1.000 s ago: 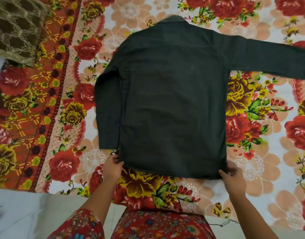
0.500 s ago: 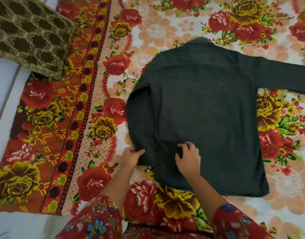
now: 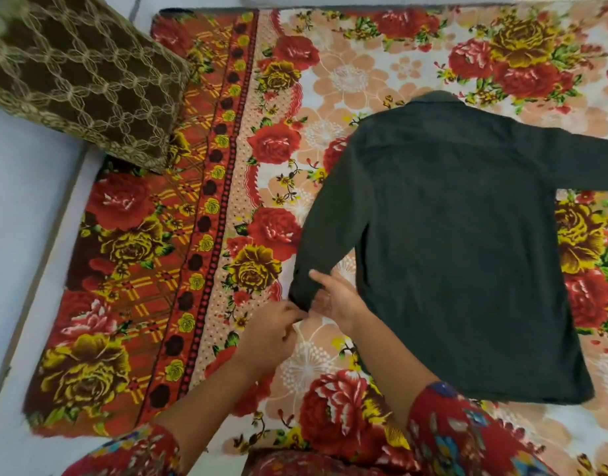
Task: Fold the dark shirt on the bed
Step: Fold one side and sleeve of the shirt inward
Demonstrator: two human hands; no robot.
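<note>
The dark shirt (image 3: pixel 460 242) lies back-up on the flowered bedsheet (image 3: pixel 227 201), collar at the far end and hem toward me. Its left sleeve (image 3: pixel 319 242) slants away from the body down to a cuff near my hands; the right sleeve runs off the right edge. My left hand (image 3: pixel 271 334) pinches the cuff end of the left sleeve with curled fingers. My right hand (image 3: pixel 340 300) is beside it, palm turned up, thumb over the sleeve and fingers beneath the cuff. The sleeve end is lifted a little off the sheet.
A brown cushion (image 3: pixel 86 73) with a gold lattice pattern sits at the far left corner of the bed. Pale floor (image 3: pixel 17 252) runs along the left edge of the sheet. My red flowered sleeves fill the bottom of the view.
Both hands left the shirt's hem and body and moved to the left sleeve cuff, drawing the sleeve out from the body. The camera has swung left, so the shirt sits further right.
</note>
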